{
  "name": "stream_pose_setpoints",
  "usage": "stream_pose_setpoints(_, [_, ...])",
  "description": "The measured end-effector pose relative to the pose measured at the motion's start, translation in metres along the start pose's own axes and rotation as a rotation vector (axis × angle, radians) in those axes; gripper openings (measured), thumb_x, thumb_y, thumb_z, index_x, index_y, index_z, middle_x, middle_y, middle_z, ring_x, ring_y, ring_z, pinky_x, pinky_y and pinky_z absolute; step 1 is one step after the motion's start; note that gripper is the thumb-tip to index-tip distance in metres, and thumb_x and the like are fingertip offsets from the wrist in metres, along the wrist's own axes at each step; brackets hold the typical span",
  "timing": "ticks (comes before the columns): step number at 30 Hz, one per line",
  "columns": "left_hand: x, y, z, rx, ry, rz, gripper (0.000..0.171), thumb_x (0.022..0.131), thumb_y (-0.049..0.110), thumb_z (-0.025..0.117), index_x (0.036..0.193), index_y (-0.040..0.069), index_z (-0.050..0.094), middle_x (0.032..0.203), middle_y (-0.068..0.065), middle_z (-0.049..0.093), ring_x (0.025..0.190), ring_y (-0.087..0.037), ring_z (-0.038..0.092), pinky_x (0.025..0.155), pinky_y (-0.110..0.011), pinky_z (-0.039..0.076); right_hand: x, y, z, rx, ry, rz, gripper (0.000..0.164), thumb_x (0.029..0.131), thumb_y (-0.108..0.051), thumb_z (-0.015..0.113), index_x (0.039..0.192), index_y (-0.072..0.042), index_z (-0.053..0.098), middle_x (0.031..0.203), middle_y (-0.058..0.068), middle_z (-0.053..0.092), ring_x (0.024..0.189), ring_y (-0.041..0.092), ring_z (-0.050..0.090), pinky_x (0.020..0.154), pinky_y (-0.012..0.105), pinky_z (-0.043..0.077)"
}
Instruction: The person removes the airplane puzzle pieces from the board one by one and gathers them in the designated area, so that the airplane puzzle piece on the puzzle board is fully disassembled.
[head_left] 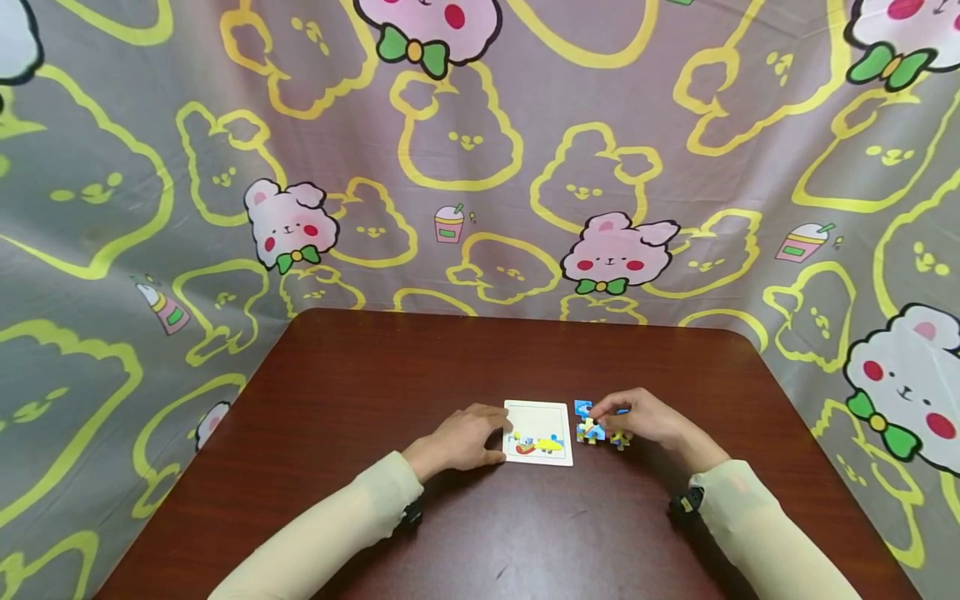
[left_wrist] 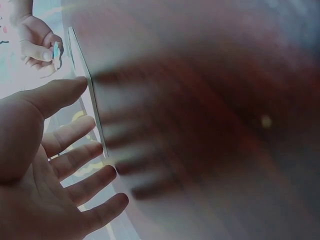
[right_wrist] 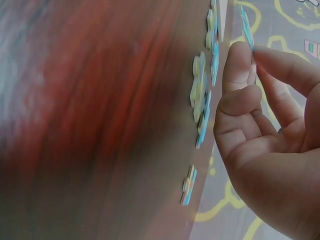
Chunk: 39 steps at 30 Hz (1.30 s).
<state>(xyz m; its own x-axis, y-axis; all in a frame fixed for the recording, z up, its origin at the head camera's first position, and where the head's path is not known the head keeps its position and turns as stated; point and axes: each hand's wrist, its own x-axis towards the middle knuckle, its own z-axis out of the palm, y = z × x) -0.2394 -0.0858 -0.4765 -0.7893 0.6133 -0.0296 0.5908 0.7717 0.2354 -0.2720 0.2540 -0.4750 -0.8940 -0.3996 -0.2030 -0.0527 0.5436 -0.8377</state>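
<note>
Cartoon-printed cloth (head_left: 465, 167) is hung beyond a brown table (head_left: 390, 358), where the puzzle tray (head_left: 538, 417) is touched along its left edge by the left hand (head_left: 461, 437), loosely spread, presumably for steadiness; to the right, one puzzle piece (right_wrist: 247, 30) is pinched (fingertips only, likely for easy turning) by the right hand (head_left: 651, 417) near loose pieces (right_wrist: 198, 91).

Head view: fairly even light, mostly sharp; soft pale glare on nr-centre of the reddish-brown tabletop (head_left: 517, 521), cartoon-print curtain (head_left: 480, 283) a bit dimmer at far L, jigsaw pieces (head_left: 590, 431) too small for fine detail. L-wrist cam: hazy, low contrast — upper-L bg nearly blown out round the right hand (left_wrist: 37, 42), blurry dark streaks on the tabletop off the fingertips of the left hand (left_wrist: 55, 170). R-wrist cam: tabletop v. blurred, bluish-white glare at L edge — right hand reasonably crisp, jigsaw pieces softer.
</note>
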Motion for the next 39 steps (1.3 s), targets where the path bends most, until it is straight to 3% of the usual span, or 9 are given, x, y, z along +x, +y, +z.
stream_pose_setpoints(9, [0.002, -0.001, 0.0, -0.014, 0.013, 0.009, 0.042, 0.087, 0.035, 0.075, 0.125, 0.019, 0.066, 0.145, -0.003, 0.057, 0.135, -0.027, 0.052, 0.103, -0.051, 0.049, -0.008, 0.009, -0.015, 0.026, -0.02, -0.029, 0.021, 0.093, -0.012, 0.068, 0.11, -0.001, 0.073, 0.099, 0.012, 0.072, 0.075, 0.022, 0.066, 0.055, 0.03, 0.049])
stream_pose_setpoints(19, [0.004, -0.003, 0.0, -0.014, -0.004, -0.004, 0.059, 0.087, 0.038, 0.076, 0.138, 0.015, 0.06, 0.151, -0.008, 0.051, 0.14, -0.029, 0.047, 0.106, -0.052, 0.047, -0.019, 0.02, -0.027, 0.042, 0.002, 0.02, 0.023, 0.092, -0.013, 0.07, 0.11, 0.0, 0.071, 0.095, 0.006, 0.071, 0.078, 0.02, 0.068, 0.058, 0.03, 0.05])
stream_pose_setpoints(30, [0.004, -0.004, -0.002, -0.038, -0.024, -0.006, 0.058, 0.087, 0.038, 0.075, 0.137, 0.014, 0.061, 0.151, -0.008, 0.051, 0.141, -0.029, 0.045, 0.107, -0.052, 0.046, -0.025, 0.029, -0.04, 0.04, 0.025, 0.055, 0.023, 0.093, -0.015, 0.069, 0.11, 0.0, 0.071, 0.1, 0.008, 0.071, 0.079, 0.019, 0.067, 0.06, 0.031, 0.051])
stream_pose_setpoints(39, [0.005, -0.004, -0.002, -0.039, -0.031, -0.014, 0.058, 0.087, 0.039, 0.075, 0.138, 0.015, 0.06, 0.152, -0.007, 0.05, 0.142, -0.029, 0.044, 0.107, -0.053, 0.046, -0.032, 0.037, -0.051, 0.036, 0.025, 0.063, 0.026, 0.093, -0.014, 0.068, 0.113, 0.002, 0.069, 0.095, 0.006, 0.071, 0.077, 0.022, 0.066, 0.06, 0.03, 0.05])
